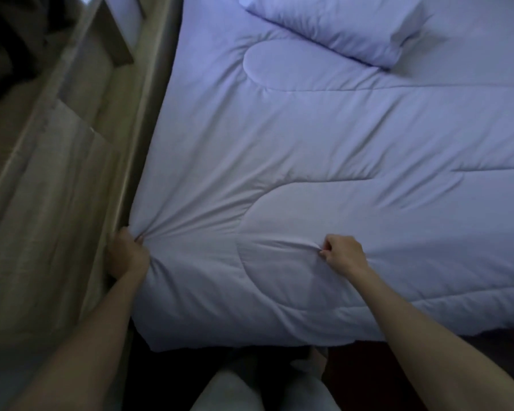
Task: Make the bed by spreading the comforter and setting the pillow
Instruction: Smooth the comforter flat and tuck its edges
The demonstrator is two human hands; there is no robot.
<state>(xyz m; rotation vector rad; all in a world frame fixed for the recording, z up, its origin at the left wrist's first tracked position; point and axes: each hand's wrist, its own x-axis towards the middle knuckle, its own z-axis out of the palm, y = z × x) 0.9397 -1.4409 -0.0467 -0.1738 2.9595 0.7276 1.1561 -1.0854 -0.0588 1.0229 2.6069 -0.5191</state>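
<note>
Lavender quilted comforter [324,179] is being spread flat over the bed, covering nearly all of the mattress in view. Landmark: the comforter's near edge, hanging over the bed's foot end.

Left hand [127,254] is being closed around the comforter's left side edge, just above the near-left corner; grip pressed together on a bunch of fabric, creases fanning out from it toward the middle. That hand is sitting in the gap between the comforter and the wooden bed frame [122,161] running along the left side.

Right hand [340,253] is being held on top of the comforter, a little in from the near edge, right of the curved quilting seam. Grip is pinching a small ridge of fabric between thumb and fingertips, with a fold being pulled leftward from the pinch.

Pillow [339,26], same lavender, is lying far from the near edge, at the head end, tilted diagonally, resting on the comforter's far part.

Lighting is dim; fine detail is being lost.
</note>
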